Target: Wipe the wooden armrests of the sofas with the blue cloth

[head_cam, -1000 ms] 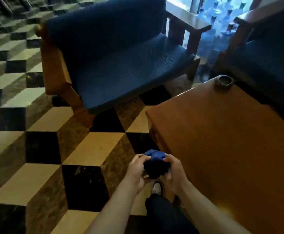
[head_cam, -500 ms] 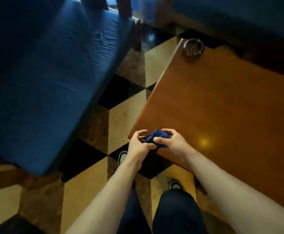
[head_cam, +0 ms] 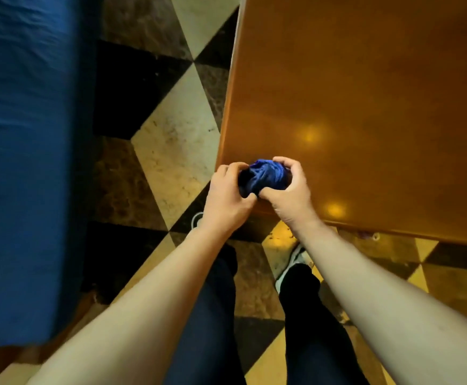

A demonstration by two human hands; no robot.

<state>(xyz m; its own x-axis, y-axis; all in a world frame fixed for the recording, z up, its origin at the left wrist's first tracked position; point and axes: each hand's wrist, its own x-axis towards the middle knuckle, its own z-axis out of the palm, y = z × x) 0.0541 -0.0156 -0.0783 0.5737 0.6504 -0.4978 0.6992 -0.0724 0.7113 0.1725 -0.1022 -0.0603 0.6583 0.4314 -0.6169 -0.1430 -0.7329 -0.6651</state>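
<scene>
Blue cloth (head_cam: 265, 176) is what I track here, but from my feed I go by size; the sofa (head_cam: 29, 162) takes the whole left side, only its blue seat cushion in view, no armrest visible to me; the counter (head_cam: 365, 107), a polished brown wooden top, fills the upper right, with two small light glints on it near its front edge; between them runs the floor (head_cam: 171, 140), patterned in cream, brown and black diamond tiles; I see no brand, label or readable writing on any of it.

Below, I see two bare forearms reaching forward over dark trousers (head_cam: 207, 329), and a light-soled shoe (head_cam: 293, 262) on the tiles beside the right leg; another shoe tip shows just behind the left wrist.

The left hand (head_cam: 226, 195) is curled, fingers wrapped over the left side of the cloth, thumb tucked against it; the right hand (head_cam: 290, 193) is likewise curled, fingers arched over the top and right side, thumb pressing in from below; the cloth itself sits bunched into a small wad between both hands, over the near left corner of the counter; I cannot tell whether it touches the wood.
</scene>
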